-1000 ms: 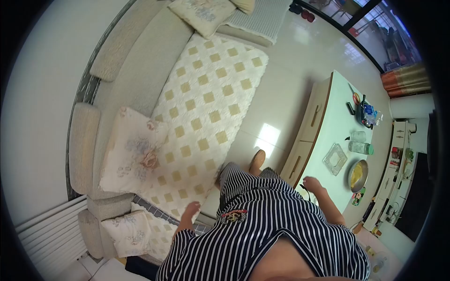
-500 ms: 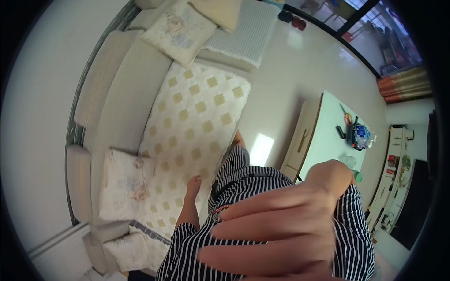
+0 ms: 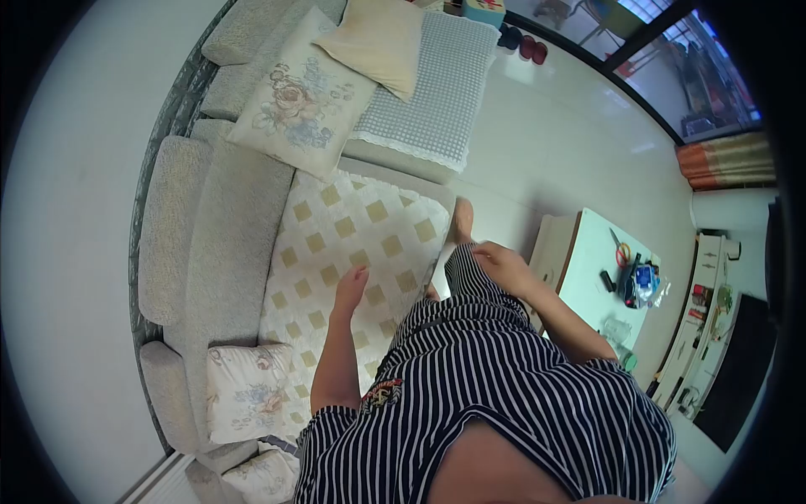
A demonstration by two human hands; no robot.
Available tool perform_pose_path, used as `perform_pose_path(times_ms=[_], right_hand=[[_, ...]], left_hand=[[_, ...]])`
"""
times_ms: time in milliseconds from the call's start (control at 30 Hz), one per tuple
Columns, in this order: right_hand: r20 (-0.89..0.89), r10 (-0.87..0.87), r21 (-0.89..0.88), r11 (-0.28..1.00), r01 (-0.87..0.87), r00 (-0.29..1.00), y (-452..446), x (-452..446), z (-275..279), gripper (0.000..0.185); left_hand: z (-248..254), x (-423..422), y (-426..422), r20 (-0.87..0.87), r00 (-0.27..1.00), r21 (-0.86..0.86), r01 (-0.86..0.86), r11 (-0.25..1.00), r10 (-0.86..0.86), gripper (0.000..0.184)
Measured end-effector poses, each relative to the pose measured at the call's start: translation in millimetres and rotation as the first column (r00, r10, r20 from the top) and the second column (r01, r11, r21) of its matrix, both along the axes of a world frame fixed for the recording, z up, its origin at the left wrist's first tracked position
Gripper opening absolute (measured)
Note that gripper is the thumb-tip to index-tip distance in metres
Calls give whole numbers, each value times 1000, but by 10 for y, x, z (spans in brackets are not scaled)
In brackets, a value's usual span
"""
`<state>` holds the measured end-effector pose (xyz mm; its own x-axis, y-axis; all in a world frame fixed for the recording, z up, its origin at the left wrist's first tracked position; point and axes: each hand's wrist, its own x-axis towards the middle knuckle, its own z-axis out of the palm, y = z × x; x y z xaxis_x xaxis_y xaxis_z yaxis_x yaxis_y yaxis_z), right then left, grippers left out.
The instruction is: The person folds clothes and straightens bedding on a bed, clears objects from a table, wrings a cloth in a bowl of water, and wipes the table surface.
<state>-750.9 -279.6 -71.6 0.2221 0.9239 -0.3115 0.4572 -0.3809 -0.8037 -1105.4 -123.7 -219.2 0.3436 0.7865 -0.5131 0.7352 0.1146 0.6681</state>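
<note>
My left hand is above the checked sofa seat cover, its fingers loosely bent and nothing visible in it. My right hand is over the striped trouser leg, near my knee; whether it touches the cloth I cannot tell. Its fingers are slightly curved and partly hidden, and no object shows in it. Striped clothing covers my body, and a bare foot shows past the trouser leg.
To the right stands a white-topped table with scissors, a small black object and a blue package. Floral cushions lie on the grey sofa. Slippers are on the floor near the glass doors.
My right hand has dropped from close before the camera to beside my knee. My left hand has moved slightly up in the view. The camera view has shifted, and my chest now shows.
</note>
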Motion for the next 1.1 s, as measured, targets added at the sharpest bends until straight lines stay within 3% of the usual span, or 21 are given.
perform_pose_path(times_ms=[33,67,133,200,333,400,433,467,500,533,567,633,700,733,800,867,900,967,1000,1067,1100], right_hand=[[41,-46,-229,972,55,998,-91,252,-224,29],[117,12,-387,921,34,993,-209,519,-593,32],[97,250,-601,786,-143,963,-279,915,-809,33],[-14,479,-684,636,-358,877,-228,1295,-869,32],[-140,423,-675,620,-399,895,-196,2259,-1759,29],[166,316,-518,834,-190,934,-231,2725,-2378,29],[152,312,-523,831,-192,938,-23,2861,-2338,29],[87,-30,-540,839,72,996,162,3011,-2290,29],[35,-372,-577,750,322,928,316,3135,-2250,28],[-44,-507,-559,727,400,861,515,3200,-2156,27],[-50,-516,-577,713,397,855,661,3238,-2069,27],[-227,-644,-623,673,399,731,876,3302,-1948,27],[-229,-639,-644,665,377,734,936,3281,-1925,28],[-238,-623,-645,675,359,745,931,3279,-1924,29],[-248,-599,-676,670,306,762,854,3230,-1972,29],[-286,-542,-707,676,208,790,832,3226,-1958,29],[-289,-540,-708,676,204,791,852,3252,-1949,29],[-239,-295,-646,759,75,925,967,3311,-1996,31],[-242,-285,-639,766,69,927,990,3360,-2127,31],[-170,63,-510,848,-143,983,1080,3564,-2543,29],[-358,-333,-566,820,81,873,1296,3653,-2532,32]], left_hand=[[-51,129,204,-6,1000,-4,-10,1000,10,41],[-120,256,420,59,997,-28,-39,999,41,41],[-135,613,927,117,990,-48,-73,996,78,41],[114,1070,1459,67,996,75,-62,995,57,41],[190,2068,2696,215,958,137,-223,965,191,43],[-54,2440,3439,341,808,-83,-483,872,480,48],[-102,2631,3779,327,814,-84,-480,873,479,48],[-156,2805,4135,369,755,-169,-519,838,542,49],[-240,2949,4490,401,688,-256,-550,795,605,51],[-603,2966,4900,381,698,-258,-550,795,606,51],[-1177,2873,5301,483,747,-61,-492,869,457,42],[-1437,3036,5728,305,885,195,-419,887,351,38],[-868,3559,5926,25,915,235,-397,887,403,41],[-608,3883,5943,267,820,149,-555,819,507,40],[-623,4097,6045,472,657,22,-676,737,588,39],[-767,4073,6286,195,707,-95,-676,730,680,38],[-829,4108,6253,193,706,-93,-679,729,682,38],[-734,4410,6045,403,575,-213,-697,684,712,39],[-582,4627,5899,453,497,-281,-708,648,740,42],[110,5154,5259,591,471,-371,-563,738,655,43],[427,5333,4988,683,382,-456,-442,772,622,43]])
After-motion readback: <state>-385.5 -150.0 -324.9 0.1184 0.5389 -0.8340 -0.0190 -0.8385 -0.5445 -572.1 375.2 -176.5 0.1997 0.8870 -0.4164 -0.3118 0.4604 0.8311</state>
